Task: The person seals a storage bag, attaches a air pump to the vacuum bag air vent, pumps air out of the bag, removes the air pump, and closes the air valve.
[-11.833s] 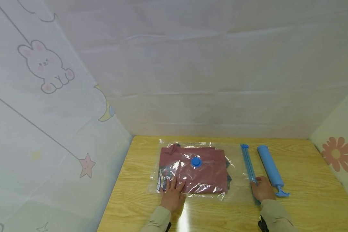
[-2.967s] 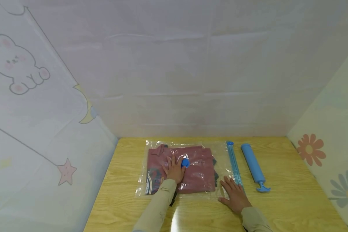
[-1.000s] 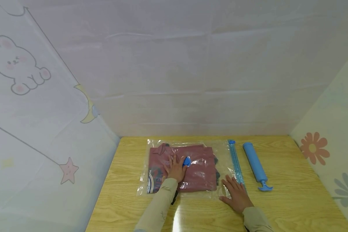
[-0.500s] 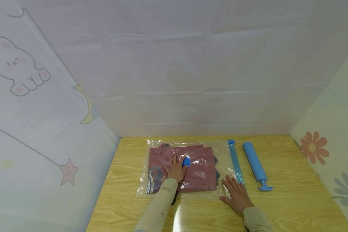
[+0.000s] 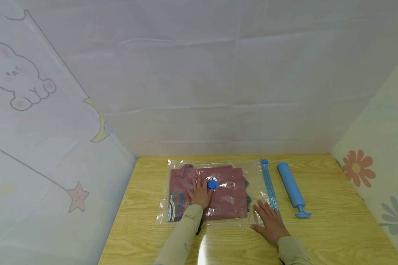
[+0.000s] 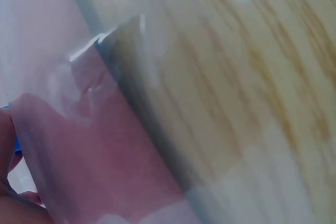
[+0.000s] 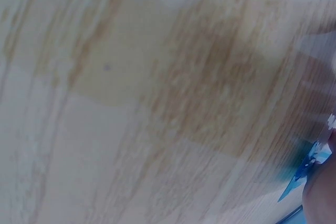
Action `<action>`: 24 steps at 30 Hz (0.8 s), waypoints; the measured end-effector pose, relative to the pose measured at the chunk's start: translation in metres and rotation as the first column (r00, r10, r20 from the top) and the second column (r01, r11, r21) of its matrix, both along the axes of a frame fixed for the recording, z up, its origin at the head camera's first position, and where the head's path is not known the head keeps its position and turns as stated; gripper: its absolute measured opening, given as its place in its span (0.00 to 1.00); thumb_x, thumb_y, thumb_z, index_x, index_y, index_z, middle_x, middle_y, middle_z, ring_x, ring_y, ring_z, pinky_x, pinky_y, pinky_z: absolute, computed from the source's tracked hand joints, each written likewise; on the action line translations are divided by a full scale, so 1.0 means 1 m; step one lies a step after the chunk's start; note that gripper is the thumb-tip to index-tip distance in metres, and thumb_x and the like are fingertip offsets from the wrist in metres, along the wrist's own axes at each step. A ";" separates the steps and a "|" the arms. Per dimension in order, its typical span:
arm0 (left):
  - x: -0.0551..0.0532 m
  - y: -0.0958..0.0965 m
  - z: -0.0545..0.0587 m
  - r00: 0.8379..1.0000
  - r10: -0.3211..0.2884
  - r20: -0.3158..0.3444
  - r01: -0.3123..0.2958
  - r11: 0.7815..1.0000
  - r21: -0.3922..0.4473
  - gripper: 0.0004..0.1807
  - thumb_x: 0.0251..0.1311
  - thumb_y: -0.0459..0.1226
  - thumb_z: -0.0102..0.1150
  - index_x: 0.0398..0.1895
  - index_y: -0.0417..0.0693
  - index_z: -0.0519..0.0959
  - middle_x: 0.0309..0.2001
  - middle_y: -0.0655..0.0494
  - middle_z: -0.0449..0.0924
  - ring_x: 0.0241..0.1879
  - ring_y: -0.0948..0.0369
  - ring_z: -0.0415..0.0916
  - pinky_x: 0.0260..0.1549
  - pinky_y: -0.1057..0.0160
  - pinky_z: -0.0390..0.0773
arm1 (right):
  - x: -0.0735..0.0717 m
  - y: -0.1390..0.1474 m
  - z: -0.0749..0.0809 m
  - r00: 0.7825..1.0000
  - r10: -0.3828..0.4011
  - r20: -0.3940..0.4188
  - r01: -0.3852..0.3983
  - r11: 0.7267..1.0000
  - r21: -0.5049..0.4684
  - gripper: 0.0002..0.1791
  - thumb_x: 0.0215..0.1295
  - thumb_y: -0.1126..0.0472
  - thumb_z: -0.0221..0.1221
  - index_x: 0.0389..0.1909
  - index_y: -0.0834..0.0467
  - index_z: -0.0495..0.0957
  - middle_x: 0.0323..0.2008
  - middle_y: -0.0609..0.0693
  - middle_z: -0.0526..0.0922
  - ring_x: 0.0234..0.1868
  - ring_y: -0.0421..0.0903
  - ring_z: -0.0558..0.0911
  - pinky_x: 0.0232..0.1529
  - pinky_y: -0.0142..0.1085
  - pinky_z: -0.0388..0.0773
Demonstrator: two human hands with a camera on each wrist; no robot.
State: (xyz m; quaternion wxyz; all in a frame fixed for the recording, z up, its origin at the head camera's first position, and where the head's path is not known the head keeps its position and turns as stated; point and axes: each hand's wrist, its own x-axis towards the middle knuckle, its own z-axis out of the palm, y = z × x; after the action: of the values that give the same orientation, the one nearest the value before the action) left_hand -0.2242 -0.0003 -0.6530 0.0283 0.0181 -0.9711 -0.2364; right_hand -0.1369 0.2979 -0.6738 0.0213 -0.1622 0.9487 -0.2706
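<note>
A clear vacuum storage bag (image 5: 253, 184) lies flat with a folded maroon garment (image 5: 230, 202) inside. On its upper face sits a round blue valve (image 5: 212, 184). My left hand (image 5: 200, 195) rests on the bag with fingers spread, its thumb and index finger right at the valve's left edge. In the left wrist view, part of that hand (image 6: 13, 182) shows beside the glossy film. My right hand (image 5: 271, 222) lies with fingers spread on the bag's near right corner, overlapping the lower end of the blue zip strip (image 5: 268, 184).
A blue hand pump (image 5: 291, 186) with a T-shaped handle lies right of the bag on the wooden table (image 5: 338, 221). At the zip strip's far end is a blue slider (image 5: 264, 162). Printed sheets (image 5: 185, 92) wall the table at the back and both sides.
Since the oldest frame, my right hand has let go of the zip strip and spread on the bag's corner. My left hand has moved up to the valve, whose cap looked more tilted one second ago.
</note>
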 end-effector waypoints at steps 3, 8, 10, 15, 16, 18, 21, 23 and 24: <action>0.000 0.000 -0.002 1.000 0.010 0.000 -0.010 1.000 0.004 0.26 0.64 0.51 0.56 0.64 0.56 0.68 0.75 0.46 0.52 0.76 0.39 0.40 0.61 0.21 0.44 | 0.000 0.000 0.001 1.000 0.001 0.002 -0.001 1.000 -0.001 0.43 0.57 0.38 0.62 0.69 0.56 0.64 0.73 0.61 0.58 0.72 0.66 0.56 0.64 0.69 0.48; 0.000 0.000 -0.003 1.000 0.021 -0.017 -0.021 1.000 -0.005 0.26 0.64 0.51 0.57 0.63 0.54 0.68 0.75 0.46 0.54 0.75 0.40 0.41 0.60 0.22 0.46 | 0.001 -0.001 0.003 1.000 0.004 0.009 -0.003 1.000 -0.015 0.43 0.57 0.39 0.62 0.69 0.57 0.64 0.73 0.61 0.58 0.72 0.67 0.56 0.64 0.70 0.47; -0.001 0.000 -0.003 1.000 0.024 -0.017 -0.024 1.000 -0.011 0.27 0.64 0.51 0.57 0.64 0.53 0.67 0.75 0.46 0.54 0.75 0.40 0.42 0.61 0.22 0.47 | 0.001 -0.001 0.003 1.000 0.002 0.006 -0.002 1.000 -0.014 0.43 0.57 0.39 0.62 0.69 0.57 0.64 0.73 0.61 0.58 0.72 0.67 0.56 0.64 0.70 0.47; -0.001 0.001 0.000 0.999 0.031 -0.034 -0.031 0.999 -0.007 0.33 0.62 0.51 0.58 0.68 0.49 0.64 0.74 0.46 0.56 0.75 0.41 0.45 0.61 0.24 0.49 | 0.001 -0.001 0.005 1.000 -0.004 -0.005 0.004 1.000 -0.017 0.43 0.57 0.39 0.63 0.69 0.58 0.65 0.72 0.62 0.59 0.71 0.68 0.56 0.65 0.70 0.47; -0.001 0.001 0.001 0.999 0.033 -0.038 -0.034 0.999 -0.014 0.34 0.62 0.51 0.59 0.68 0.49 0.63 0.74 0.46 0.57 0.75 0.41 0.45 0.61 0.24 0.49 | 0.001 -0.001 0.005 1.000 -0.004 -0.007 0.004 1.000 -0.020 0.43 0.57 0.39 0.63 0.69 0.58 0.65 0.72 0.62 0.59 0.71 0.68 0.56 0.65 0.70 0.47; -0.001 0.001 0.003 0.997 0.035 -0.067 -0.037 0.999 -0.027 0.36 0.61 0.51 0.60 0.68 0.48 0.64 0.73 0.45 0.58 0.74 0.42 0.48 0.61 0.25 0.52 | 0.001 -0.002 0.005 1.000 -0.002 -0.004 0.002 1.000 -0.023 0.43 0.57 0.40 0.63 0.69 0.58 0.65 0.72 0.62 0.59 0.71 0.68 0.56 0.65 0.69 0.46; -0.001 0.000 0.004 0.993 0.027 -0.111 -0.035 0.997 -0.071 0.35 0.58 0.52 0.63 0.66 0.48 0.66 0.72 0.45 0.60 0.74 0.43 0.52 0.63 0.30 0.56 | 0.001 -0.002 0.005 1.000 -0.001 0.001 0.001 1.000 -0.023 0.43 0.57 0.39 0.63 0.69 0.58 0.64 0.72 0.62 0.59 0.71 0.68 0.56 0.65 0.69 0.47; -0.002 0.000 0.004 0.989 0.008 -0.150 -0.021 0.996 -0.087 0.34 0.57 0.51 0.65 0.63 0.47 0.68 0.71 0.44 0.62 0.73 0.43 0.54 0.63 0.34 0.60 | 0.001 -0.002 0.004 1.000 -0.001 0.000 0.001 1.000 -0.020 0.43 0.57 0.39 0.63 0.69 0.57 0.64 0.72 0.61 0.59 0.71 0.68 0.56 0.65 0.69 0.47; -0.002 0.000 0.004 0.986 -0.005 -0.167 -0.010 0.996 -0.088 0.33 0.56 0.50 0.65 0.62 0.46 0.69 0.70 0.44 0.63 0.73 0.43 0.55 0.63 0.36 0.61 | 0.001 -0.002 0.003 1.000 0.000 -0.001 0.000 1.000 -0.021 0.43 0.57 0.39 0.63 0.69 0.57 0.64 0.72 0.61 0.59 0.71 0.68 0.56 0.65 0.69 0.47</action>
State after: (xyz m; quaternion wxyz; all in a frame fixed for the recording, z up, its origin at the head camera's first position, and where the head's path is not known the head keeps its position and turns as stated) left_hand -0.2260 -0.0007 -0.6487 0.1106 -0.0019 -0.9748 -0.1936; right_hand -0.1358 0.2961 -0.6707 0.0189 -0.1624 0.9458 -0.2805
